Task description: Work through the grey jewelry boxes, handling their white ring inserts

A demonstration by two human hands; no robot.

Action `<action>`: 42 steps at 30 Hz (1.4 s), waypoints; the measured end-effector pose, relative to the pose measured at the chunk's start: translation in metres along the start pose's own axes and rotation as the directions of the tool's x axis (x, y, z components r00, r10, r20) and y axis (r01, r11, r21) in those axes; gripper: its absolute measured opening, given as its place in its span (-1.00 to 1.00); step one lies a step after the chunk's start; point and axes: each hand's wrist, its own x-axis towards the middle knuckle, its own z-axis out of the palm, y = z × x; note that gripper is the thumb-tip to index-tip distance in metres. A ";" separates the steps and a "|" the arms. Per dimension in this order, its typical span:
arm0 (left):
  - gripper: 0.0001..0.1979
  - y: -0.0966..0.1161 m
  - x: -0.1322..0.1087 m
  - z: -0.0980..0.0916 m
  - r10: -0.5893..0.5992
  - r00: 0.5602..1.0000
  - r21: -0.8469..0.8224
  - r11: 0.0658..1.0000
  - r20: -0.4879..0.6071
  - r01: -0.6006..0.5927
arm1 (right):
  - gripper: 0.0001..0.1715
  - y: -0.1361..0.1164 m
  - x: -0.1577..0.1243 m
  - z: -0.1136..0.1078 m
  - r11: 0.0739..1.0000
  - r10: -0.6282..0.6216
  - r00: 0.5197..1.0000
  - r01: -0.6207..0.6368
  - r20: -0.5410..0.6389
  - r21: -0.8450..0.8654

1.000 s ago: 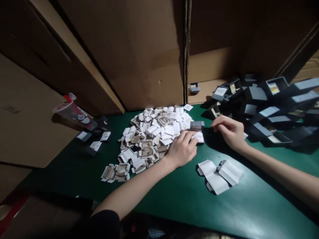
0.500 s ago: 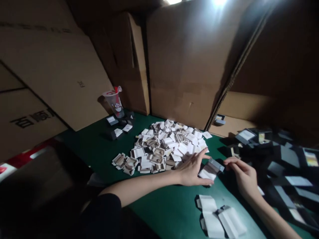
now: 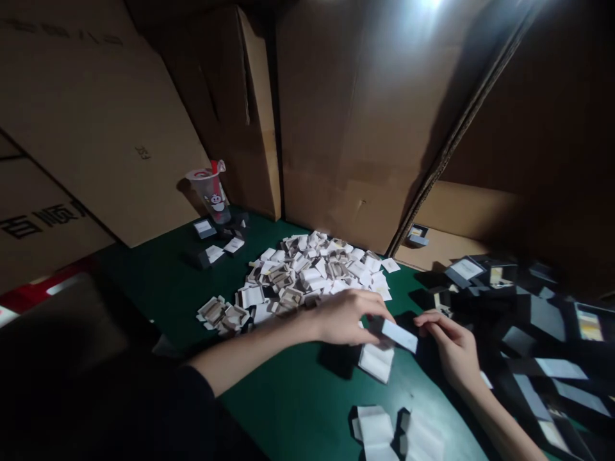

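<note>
My left hand (image 3: 348, 317) grips a small box (image 3: 400, 336) between thumb and fingers, its pale side facing me. Directly under that box is a white folded card piece (image 3: 376, 363); whether it touches the box I cannot tell. To the right of the box, my right hand (image 3: 451, 349) is closed, thumb and fingertips pinched together. Anything in that pinch is too small to see. Behind my left hand spreads a pile of white and grey folded card inserts (image 3: 312, 272), partly covered by my forearm.
Open dark boxes (image 3: 548, 317) crowd the right side of the green table (image 3: 283, 397). Two loose white card pieces (image 3: 377, 429) lie at the front. A plastic cup (image 3: 211, 195) stands at the back left, near several small boxes (image 3: 204, 228). Tall cardboard (image 3: 336, 128) walls the back.
My left hand has closed from a spread pose onto the small box, which is turned so its pale side shows. The view has shifted slightly right. My right hand keeps its pinch.
</note>
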 end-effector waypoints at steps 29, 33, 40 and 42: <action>-0.63 -0.059 -0.185 -0.133 -0.313 0.274 0.136 0.400 -0.909 0.907 | -0.80 -0.002 0.001 -0.001 0.871 -0.322 0.933 0.359 0.162 -0.336; -0.76 -0.032 -0.143 -0.104 -0.093 0.477 0.371 0.506 -0.874 0.779 | -0.76 -0.007 0.001 0.006 0.688 -0.429 0.891 0.431 0.151 -0.584; -0.67 0.031 -0.088 0.056 0.510 0.857 0.324 0.801 0.072 -0.504 | -0.65 0.002 -0.001 0.011 0.570 -0.373 0.909 0.384 0.187 -0.726; -0.64 0.038 -0.081 0.081 0.559 0.763 0.257 0.724 0.324 -0.640 | -0.72 0.004 -0.002 0.011 0.566 -0.351 0.907 0.405 0.234 -0.718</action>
